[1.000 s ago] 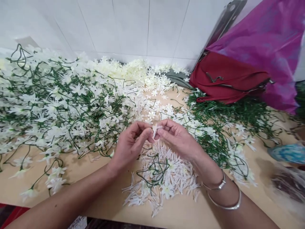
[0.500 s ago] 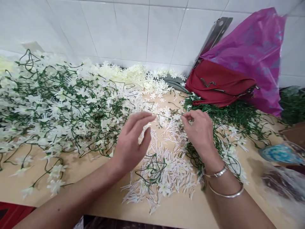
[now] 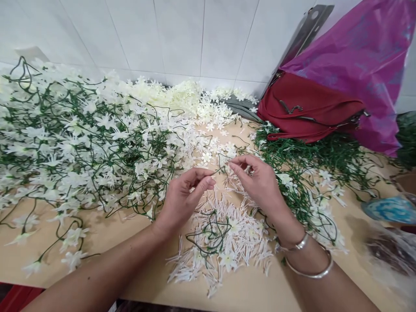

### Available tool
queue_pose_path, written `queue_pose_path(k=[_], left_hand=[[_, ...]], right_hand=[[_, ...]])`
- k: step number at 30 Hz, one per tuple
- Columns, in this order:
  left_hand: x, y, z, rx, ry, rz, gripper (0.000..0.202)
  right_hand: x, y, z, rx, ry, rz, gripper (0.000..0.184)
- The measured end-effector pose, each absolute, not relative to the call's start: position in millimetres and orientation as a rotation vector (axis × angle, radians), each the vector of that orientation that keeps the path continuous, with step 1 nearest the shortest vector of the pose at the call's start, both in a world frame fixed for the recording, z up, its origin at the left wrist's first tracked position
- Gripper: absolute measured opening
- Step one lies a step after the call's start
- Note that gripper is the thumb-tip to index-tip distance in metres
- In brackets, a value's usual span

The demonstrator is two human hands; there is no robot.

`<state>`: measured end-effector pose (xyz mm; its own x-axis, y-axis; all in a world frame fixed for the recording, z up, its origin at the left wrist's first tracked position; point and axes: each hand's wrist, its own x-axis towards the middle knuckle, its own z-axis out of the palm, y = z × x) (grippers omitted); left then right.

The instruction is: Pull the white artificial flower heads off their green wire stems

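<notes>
Artificial flowers crowd a tan tabletop (image 3: 126, 236), its left side buried under a broad heap of white blooms on green stems (image 3: 97, 143), which look to be the finished share. Plenty appears left, judging by the separate parts: a mass of dark green wires (image 3: 325, 151) at the right (some white blooms are mixed in), stemless pale blossoms (image 3: 182, 93) along the back, and a pile of white filaments (image 3: 248, 245) at the near middle. Just beyond that pile, the right hand (image 3: 260, 182) has its thumb and forefinger drawn narrow; whether they grip anything cannot be told. The left hand (image 3: 182, 197) brings thumb and forefinger nearly together, seemingly pinching one end of a thin green stem (image 3: 221, 170), which lies between both sets of fingertips, the piece in hand apparently only partway along.
</notes>
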<state>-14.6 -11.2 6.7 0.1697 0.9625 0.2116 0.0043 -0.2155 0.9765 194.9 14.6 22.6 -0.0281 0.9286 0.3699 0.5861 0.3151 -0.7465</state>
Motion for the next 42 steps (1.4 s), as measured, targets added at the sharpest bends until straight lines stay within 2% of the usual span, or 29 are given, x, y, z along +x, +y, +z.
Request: queue_pose_path(k=[3, 7, 12, 16, 18, 22, 26, 28, 31, 34, 38, 42], left_hand=[[-14, -12, 6, 1.313, 0.936, 1.206, 0.02], [-14, -13, 4, 1.342, 0.966, 1.218, 0.016], [-18, -10, 3, 1.524, 1.068, 1.225, 0.014], [-20, -11, 9, 1.753, 1.024, 1.13, 0.012], [-19, -12, 12, 1.867, 1.009, 1.098, 0.005], [-18, -12, 11, 1.894, 0.975, 1.202, 0.031], [-18, -9, 6, 1.819, 0.987, 1.259, 0.008], [-19, -7, 3, 1.673, 1.076, 1.28, 0.009], [-19, -6, 0, 1.45, 1.106, 1.299, 0.015], [-17, -5, -1, 1.334, 1.062, 1.295, 0.017], [-15, -6, -2, 1.307, 1.085, 1.287, 0.019], [-14, -5, -3, 1.275, 1.076, 1.283, 0.021]], right_hand=[[203, 23, 10, -1.515, -1.952, 0.136, 0.011], [202, 23, 4, -1.573, -2.089, 0.084, 0.011], [202, 19, 15, -1.425, -2.017, 0.328, 0.01], [203, 18, 24, -1.369, -1.634, 0.474, 0.01], [201, 17, 27, -1.339, -1.503, 0.652, 0.012], [186, 8, 29, -1.217, -1.441, 1.101, 0.016], [175, 2, 26, -1.131, -1.421, 1.318, 0.023], [175, 4, 22, -1.165, -1.468, 1.22, 0.021], [180, 11, 12, -1.295, -1.708, 0.789, 0.009], [184, 14, 5, -1.357, -2.016, 0.453, 0.007], [184, 14, 6, -1.341, -2.056, 0.346, 0.009], [185, 13, 11, -1.288, -1.85, 0.486, 0.006]])
